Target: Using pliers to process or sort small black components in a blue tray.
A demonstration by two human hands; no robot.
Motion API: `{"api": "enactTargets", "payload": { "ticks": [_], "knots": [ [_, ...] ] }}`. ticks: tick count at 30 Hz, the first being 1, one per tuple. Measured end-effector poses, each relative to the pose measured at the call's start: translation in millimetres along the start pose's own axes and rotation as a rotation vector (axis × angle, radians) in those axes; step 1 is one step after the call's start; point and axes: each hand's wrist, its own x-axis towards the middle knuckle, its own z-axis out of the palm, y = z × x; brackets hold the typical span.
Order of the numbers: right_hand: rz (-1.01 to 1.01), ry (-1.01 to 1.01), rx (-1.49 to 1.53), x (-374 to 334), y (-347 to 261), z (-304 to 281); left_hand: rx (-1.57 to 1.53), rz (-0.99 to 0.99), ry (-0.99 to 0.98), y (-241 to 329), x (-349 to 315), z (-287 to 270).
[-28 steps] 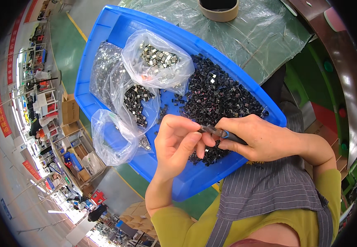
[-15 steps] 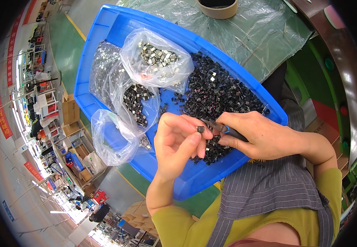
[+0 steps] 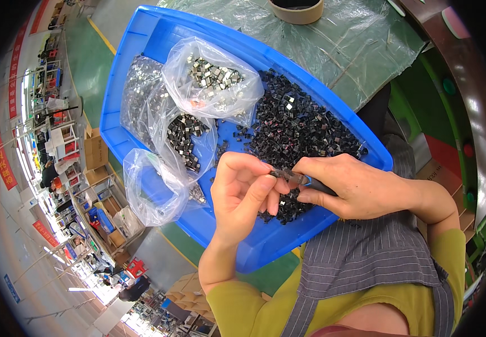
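Between thumb and fingertips, my left hand (image 3: 240, 194) pinches a small black part (image 3: 273, 173), mostly covered by fingers and tool. My right hand (image 3: 344, 185) is wrapped round the dark, blue-marked handles of a pair of pliers or cutters (image 3: 294, 178); the exact kind is hard to make out. Its jaws reach the small part at my left fingertips. Both hands are over a large blue tray (image 3: 254, 255). Under and beyond them lies a heap of small black parts (image 3: 305, 121), some with shiny silver faces.
Clear plastic bags (image 3: 248, 92) holding silver and black pieces lie in the tray's left half; another clear bag (image 3: 153, 196) hangs over its near left rim. Beyond the tray, a roll of tape (image 3: 298, 12) rests on a plastic-covered table (image 3: 355, 39). Cardboard boxes (image 3: 96, 150) stand at left.
My right hand has shifted slightly left, and the tool's jaws have moved from beside the small black part onto it. My left hand stays nearly in place.
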Motion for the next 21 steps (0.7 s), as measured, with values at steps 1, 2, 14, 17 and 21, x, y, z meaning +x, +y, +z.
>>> {"api": "enactTargets", "payload": {
  "ticks": [1, 2, 14, 17, 21],
  "knots": [
    [0.0, -0.001, 0.001, 0.2, 0.0, -0.1, -0.016, -0.009, 0.004, -0.1, 0.0, 0.4],
    [0.015, -0.018, -0.002, 0.5, 0.0, -0.2, -0.031, -0.018, 0.008, -0.1, -0.1, 0.5],
    [0.155, -0.132, -0.022, 3.6, -7.2, -3.4, 0.079, -0.058, 0.008, 3.7, 0.1, -3.4],
    [0.151, -0.11, -0.039, 3.3, -7.5, -2.8, 0.048, -0.062, 0.016, 4.0, -0.1, -2.1],
    [0.124, -0.072, -0.07, 2.0, -5.2, -2.7, 0.03, -0.078, 0.042, 5.6, 0.9, 2.0]
  ]
}}
